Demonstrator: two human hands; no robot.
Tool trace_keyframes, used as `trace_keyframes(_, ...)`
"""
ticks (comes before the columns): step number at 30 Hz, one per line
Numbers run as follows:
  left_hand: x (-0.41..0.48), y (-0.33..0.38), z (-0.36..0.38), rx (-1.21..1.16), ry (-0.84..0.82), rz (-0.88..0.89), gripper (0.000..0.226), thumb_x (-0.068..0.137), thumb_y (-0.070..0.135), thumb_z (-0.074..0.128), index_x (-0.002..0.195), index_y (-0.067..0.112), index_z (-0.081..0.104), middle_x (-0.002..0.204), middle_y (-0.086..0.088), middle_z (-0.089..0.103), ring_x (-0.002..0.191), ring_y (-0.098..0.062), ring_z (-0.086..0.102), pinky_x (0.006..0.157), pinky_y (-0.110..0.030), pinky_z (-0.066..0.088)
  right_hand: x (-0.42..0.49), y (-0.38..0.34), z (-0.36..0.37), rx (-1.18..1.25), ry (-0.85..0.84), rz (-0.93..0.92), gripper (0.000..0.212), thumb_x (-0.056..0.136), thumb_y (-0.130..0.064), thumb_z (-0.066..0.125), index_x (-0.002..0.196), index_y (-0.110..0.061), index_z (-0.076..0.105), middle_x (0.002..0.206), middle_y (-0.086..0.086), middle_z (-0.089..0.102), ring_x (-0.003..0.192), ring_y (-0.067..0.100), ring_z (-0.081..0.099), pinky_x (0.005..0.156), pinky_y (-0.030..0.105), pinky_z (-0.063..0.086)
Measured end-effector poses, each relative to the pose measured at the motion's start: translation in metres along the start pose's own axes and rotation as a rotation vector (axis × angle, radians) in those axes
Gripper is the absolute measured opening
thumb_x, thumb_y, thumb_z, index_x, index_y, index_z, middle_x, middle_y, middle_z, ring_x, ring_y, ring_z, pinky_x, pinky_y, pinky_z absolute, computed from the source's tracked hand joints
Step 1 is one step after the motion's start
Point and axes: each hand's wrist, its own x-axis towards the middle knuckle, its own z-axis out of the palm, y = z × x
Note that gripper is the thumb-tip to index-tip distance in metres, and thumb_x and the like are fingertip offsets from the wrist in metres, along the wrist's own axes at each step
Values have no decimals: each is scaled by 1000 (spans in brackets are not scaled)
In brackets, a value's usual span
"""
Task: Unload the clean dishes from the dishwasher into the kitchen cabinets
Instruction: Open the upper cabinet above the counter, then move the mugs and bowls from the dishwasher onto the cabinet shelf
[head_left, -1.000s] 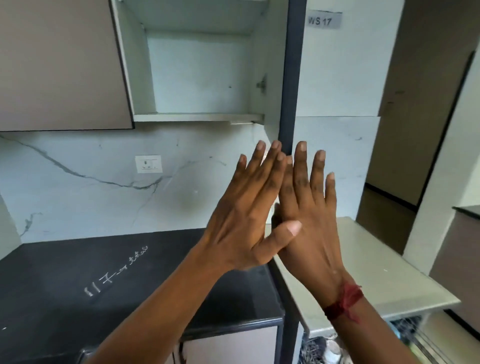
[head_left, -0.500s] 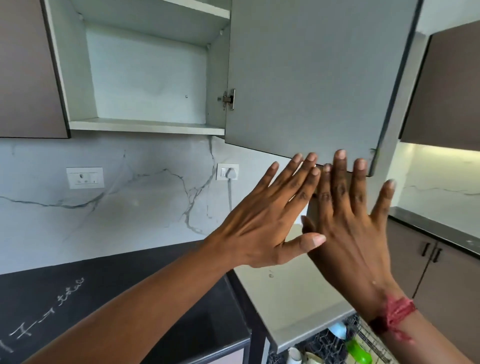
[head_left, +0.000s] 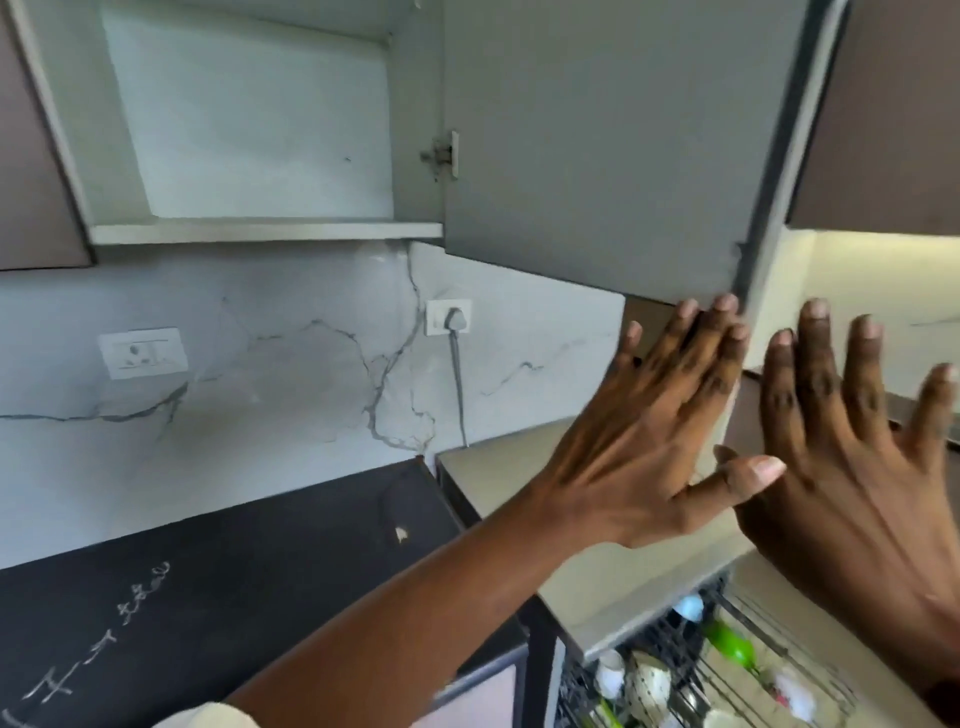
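My left hand (head_left: 649, 436) and my right hand (head_left: 857, 457) are raised side by side in front of me, fingers straight and spread, holding nothing. The left fingertips reach the lower corner of the open grey cabinet door (head_left: 597, 145). The upper cabinet (head_left: 249, 130) stands open and its shelf (head_left: 260, 231) is bare. Below, at the bottom right, the dishwasher rack (head_left: 691, 670) is pulled out with several dishes, among them a white cup (head_left: 610, 673), a patterned bowl (head_left: 649, 686) and a green item (head_left: 730, 644).
A black countertop (head_left: 234, 571) with white scribbles lies at the lower left, a pale counter (head_left: 498, 467) sits above the dishwasher. The marble backsplash carries a switch socket (head_left: 143, 352) and a plugged outlet (head_left: 449, 317) with a hanging cable. Brown cabinet fronts (head_left: 893, 114) flank the open one.
The view swung right and closer, so the open door and the dishwasher rack now fill more of the frame. Both hands stayed raised and moved apart from each other.
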Motion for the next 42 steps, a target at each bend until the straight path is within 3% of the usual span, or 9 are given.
trace_keyframes(6, -9, 23, 46, -40, -38, 59, 84, 96, 57, 31, 154, 2, 3, 163, -16, -4, 151, -29, -7, 120, -54, 4, -43, 37, 10, 4, -153, -2, 81, 91, -36, 43, 154, -1, 5, 162, 16, -7, 149, 32, -11, 113, 69, 5)
trace_keyframes(12, -24, 67, 127, -107, -159, 34, 83, 96, 57, 22, 153, 1, -2, 162, -16, -9, 151, -30, -5, 121, -52, 2, -134, 113, 73, 44, -391, 17, 82, 94, -32, 49, 154, -3, 2, 161, 16, -11, 149, 32, -10, 116, 64, 6)
trace_keyframes(21, -121, 158, 345, -220, -810, -211, 80, 98, 55, 25, 154, 9, -7, 162, -9, -17, 150, -26, -12, 121, -47, -2, -305, 169, 223, 251, -882, 39, 82, 80, -21, 61, 150, 0, 24, 160, 19, 12, 147, 37, 13, 109, 66, 26)
trace_keyframes(25, -167, 163, 444, -263, -1139, -458, 91, 96, 47, 41, 151, 9, -20, 159, -10, -24, 148, -27, -18, 123, -46, 2, -371, 167, 307, 372, -1207, 19, 78, 95, -18, 41, 152, -7, -10, 158, 16, -20, 148, 35, -13, 118, 58, 6)
trace_keyframes(27, -184, 160, 486, -306, -1227, -575, 95, 96, 40, 50, 151, 7, -20, 160, -14, -22, 149, -30, -15, 123, -46, 8, -389, 160, 348, 427, -1296, 1, 74, 97, -15, 38, 153, -9, -10, 158, 13, -21, 148, 33, -14, 119, 54, 6)
trace_keyframes(31, -216, 156, 566, -362, -1230, -700, 101, 91, 40, 62, 153, 6, -10, 162, -16, -7, 150, -31, 3, 120, -41, 23, -412, 145, 428, 454, -1360, 10, 75, 95, -9, 42, 155, -15, -2, 162, 14, -10, 149, 35, -7, 119, 53, 12)
trace_keyframes(37, -259, 158, 629, -283, -1171, -707, 103, 84, 48, 66, 154, 9, 1, 161, -16, 12, 145, -33, 22, 117, -39, 26, -441, 121, 507, 406, -1331, -49, 80, 96, -7, 45, 154, -32, -5, 162, 12, -14, 148, 39, 0, 109, 63, 28)
trace_keyframes(40, -266, 157, 633, -284, -1132, -725, 99, 81, 48, 70, 153, 10, 13, 149, -14, 31, 130, -29, 43, 104, -35, 46, -446, 115, 514, 430, -1301, -41, 71, 96, -17, 51, 154, -30, 11, 158, 16, 10, 139, 43, 25, 96, 56, 48)
trace_keyframes(42, -263, 160, 625, -289, -1069, -745, 95, 82, 52, 67, 151, 10, 17, 145, -12, 34, 125, -26, 47, 97, -31, 51, -445, 117, 508, 448, -1269, 16, 70, 93, -18, 55, 151, -27, 19, 150, 16, 22, 130, 40, 36, 88, 49, 55)
